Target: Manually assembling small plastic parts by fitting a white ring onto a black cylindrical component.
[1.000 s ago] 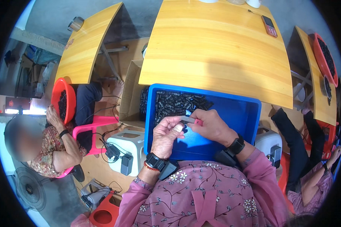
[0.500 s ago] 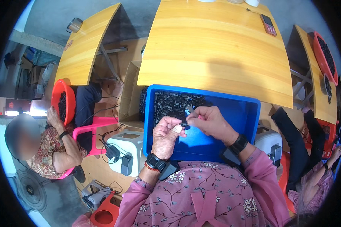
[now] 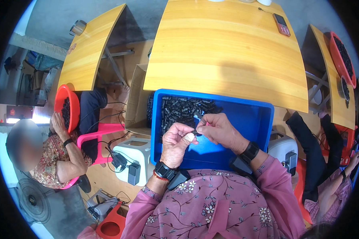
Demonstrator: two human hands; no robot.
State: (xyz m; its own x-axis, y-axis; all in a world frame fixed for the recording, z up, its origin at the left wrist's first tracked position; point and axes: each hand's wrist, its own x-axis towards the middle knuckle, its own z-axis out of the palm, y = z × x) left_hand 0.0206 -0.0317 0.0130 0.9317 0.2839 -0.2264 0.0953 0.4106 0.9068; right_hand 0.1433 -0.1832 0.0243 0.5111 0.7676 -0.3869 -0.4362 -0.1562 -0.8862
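Observation:
Over the blue bin (image 3: 270,119) my two hands meet at the fingertips. My left hand (image 3: 176,144) pinches a small black plastic part (image 3: 196,133) between thumb and fingers. Closed fingers of my right hand (image 3: 222,130) press against that part's right end. A small grey and light-blue piece (image 3: 197,116) shows beside the right index finger; whether the hand holds it is unclear. Many similar black parts (image 3: 179,109) lie heaped in the bin's left and far portion, partly hidden behind my hands.
A wooden table (image 3: 223,47) borders the bin's far side, with a red mobile phone (image 3: 281,24) on it. A cardboard box (image 3: 136,107) stands left of the bin. White stools (image 3: 127,155) flank me. At left, a co-worker's hand (image 3: 59,124) is at a red basin (image 3: 75,119).
My right hand has shifted slightly, its fingertips now closer against the black part. My left hand stays nearly in place, still pinching it.

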